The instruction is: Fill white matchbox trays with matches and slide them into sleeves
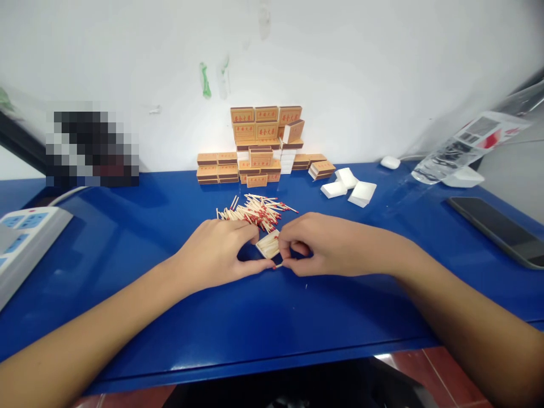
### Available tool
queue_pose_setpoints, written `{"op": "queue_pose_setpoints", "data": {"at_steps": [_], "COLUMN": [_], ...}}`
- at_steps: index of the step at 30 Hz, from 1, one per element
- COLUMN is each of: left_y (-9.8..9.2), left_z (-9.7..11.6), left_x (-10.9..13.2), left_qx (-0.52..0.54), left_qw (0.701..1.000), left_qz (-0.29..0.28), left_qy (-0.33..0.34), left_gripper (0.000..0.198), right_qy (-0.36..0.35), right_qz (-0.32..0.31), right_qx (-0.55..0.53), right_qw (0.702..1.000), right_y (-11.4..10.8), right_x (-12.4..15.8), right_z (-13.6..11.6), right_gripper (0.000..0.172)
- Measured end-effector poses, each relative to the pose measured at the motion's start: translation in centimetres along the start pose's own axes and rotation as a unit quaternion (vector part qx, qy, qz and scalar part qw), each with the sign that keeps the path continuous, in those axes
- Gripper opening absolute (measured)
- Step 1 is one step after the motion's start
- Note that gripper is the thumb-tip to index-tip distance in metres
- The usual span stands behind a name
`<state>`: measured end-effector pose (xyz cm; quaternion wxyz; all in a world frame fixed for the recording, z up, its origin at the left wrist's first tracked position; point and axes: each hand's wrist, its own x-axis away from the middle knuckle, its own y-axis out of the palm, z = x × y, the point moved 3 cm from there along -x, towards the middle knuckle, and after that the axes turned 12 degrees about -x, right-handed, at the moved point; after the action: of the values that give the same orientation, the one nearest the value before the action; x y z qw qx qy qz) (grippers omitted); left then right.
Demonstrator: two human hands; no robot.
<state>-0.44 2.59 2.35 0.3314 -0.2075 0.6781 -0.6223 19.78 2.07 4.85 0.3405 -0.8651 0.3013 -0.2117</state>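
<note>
A small white matchbox tray (pixel 267 246) with pale matchsticks in it lies on the blue table between my hands. My left hand (pixel 219 249) curves around its left side, the index finger at the upper left corner and the thumb by its lower edge. My right hand (pixel 314 245) is at its right side, pinching a single match (pixel 279 264) between thumb and finger. That match's red head is by my left thumb tip. Just beyond the tray is a loose pile of red-headed matches (pixel 255 212), partly hidden by my left hand.
Orange-brown matchboxes (pixel 266 131) are stacked against the wall. Several white trays (pixel 362 193) lie right of them. A phone (pixel 501 229) and a clear plastic packet (pixel 463 144) lie on the right. At the left edge is a power strip (pixel 25 238). The blue table (pixel 238 334) ends near me.
</note>
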Motion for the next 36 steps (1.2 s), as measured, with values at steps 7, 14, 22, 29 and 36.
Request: {"op": "queue_pose_setpoints", "data": {"at_steps": [7, 14, 22, 29, 36], "left_y": [0.1, 0.0, -0.1, 0.0, 0.1], "left_z": [0.5, 0.6, 1.5, 1.3, 1.2], "left_x": [0.1, 0.1, 0.3, 0.3, 0.4], "left_qx": [0.023, 0.035, 0.158, 0.110, 0.059], "left_qw": [0.999, 0.999, 0.983, 0.990, 0.995], "left_qz": [-0.001, 0.002, 0.007, 0.015, 0.016], "left_qy": [0.036, 0.039, 0.098, 0.091, 0.076], "left_gripper": [0.038, 0.032, 0.019, 0.020, 0.024], "right_qy": [0.033, 0.080, 0.080, 0.073, 0.117], "right_qz": [0.045, -0.107, -0.088, 0.087, 0.116], "right_qx": [-0.027, -0.028, -0.029, -0.080, 0.024], "right_qw": [0.998, 0.991, 0.992, 0.990, 0.986], "right_y": [-2.3, -1.4, -1.2, -1.2, -0.5], "right_x": [0.7, 2.4, 2.2, 0.3, 0.3], "right_z": [1.4, 0.9, 0.9, 0.9, 1.4], "right_gripper": [0.007, 0.019, 0.006, 0.013, 0.032]}}
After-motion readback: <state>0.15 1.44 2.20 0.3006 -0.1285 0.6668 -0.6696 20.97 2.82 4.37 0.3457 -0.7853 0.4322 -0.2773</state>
